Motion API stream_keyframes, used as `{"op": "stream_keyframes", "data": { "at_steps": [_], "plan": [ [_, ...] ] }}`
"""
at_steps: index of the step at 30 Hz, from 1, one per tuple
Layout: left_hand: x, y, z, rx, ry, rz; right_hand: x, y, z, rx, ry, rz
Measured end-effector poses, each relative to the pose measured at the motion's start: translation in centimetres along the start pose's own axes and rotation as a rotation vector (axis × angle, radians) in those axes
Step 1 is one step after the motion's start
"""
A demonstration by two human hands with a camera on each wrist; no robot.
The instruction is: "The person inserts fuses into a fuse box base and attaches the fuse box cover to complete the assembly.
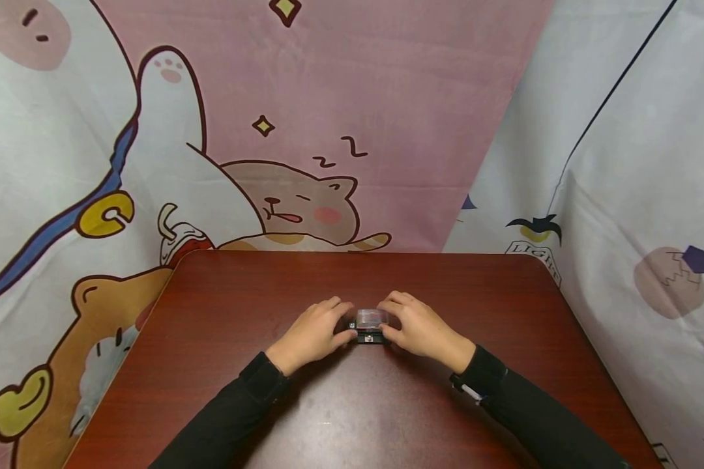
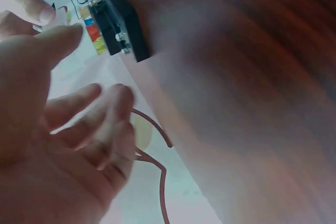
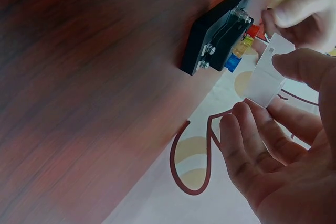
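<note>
A small black fuse block sits on the table in front of me, between my hands. Red, yellow and blue blade fuses stick out of its top, and metal screw terminals show at its ends. Just above the fuses, apart from the base, is a clear plastic cover. My right hand pinches this cover between thumb and fingertips. At the block's left side is my left hand, its fingers loosely spread; in the left wrist view its thumb is close to the fuses and cover.
The brown wooden table reaches back to a cloth backdrop printed with cartoon animals. Both forearms, in black sleeves, come in over the table's front.
</note>
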State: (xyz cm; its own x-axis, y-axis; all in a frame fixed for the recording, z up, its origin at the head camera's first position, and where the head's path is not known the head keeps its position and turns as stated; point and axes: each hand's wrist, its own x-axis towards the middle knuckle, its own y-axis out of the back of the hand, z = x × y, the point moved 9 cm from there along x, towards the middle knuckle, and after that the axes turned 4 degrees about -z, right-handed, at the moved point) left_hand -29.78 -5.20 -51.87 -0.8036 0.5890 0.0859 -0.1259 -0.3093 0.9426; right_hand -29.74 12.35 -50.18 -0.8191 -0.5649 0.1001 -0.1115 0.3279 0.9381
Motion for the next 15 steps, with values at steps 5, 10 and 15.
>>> {"op": "stream_keyframes", "data": {
  "at_steps": [5, 10, 15],
  "plan": [
    [0.4, 0.9, 1.0, -0.041, -0.060, 0.051, -0.1, -0.1, 0.0, -0.008, 0.010, 0.009],
    [0.6, 1.2, 1.8, -0.034, -0.100, 0.064, -0.1, -0.3, 0.0, -0.003, 0.009, 0.003],
    [0.6, 1.2, 2.0, 0.002, -0.120, 0.079, 0.0, -0.3, -0.1, -0.001, 0.018, 0.008]
  ]
}}
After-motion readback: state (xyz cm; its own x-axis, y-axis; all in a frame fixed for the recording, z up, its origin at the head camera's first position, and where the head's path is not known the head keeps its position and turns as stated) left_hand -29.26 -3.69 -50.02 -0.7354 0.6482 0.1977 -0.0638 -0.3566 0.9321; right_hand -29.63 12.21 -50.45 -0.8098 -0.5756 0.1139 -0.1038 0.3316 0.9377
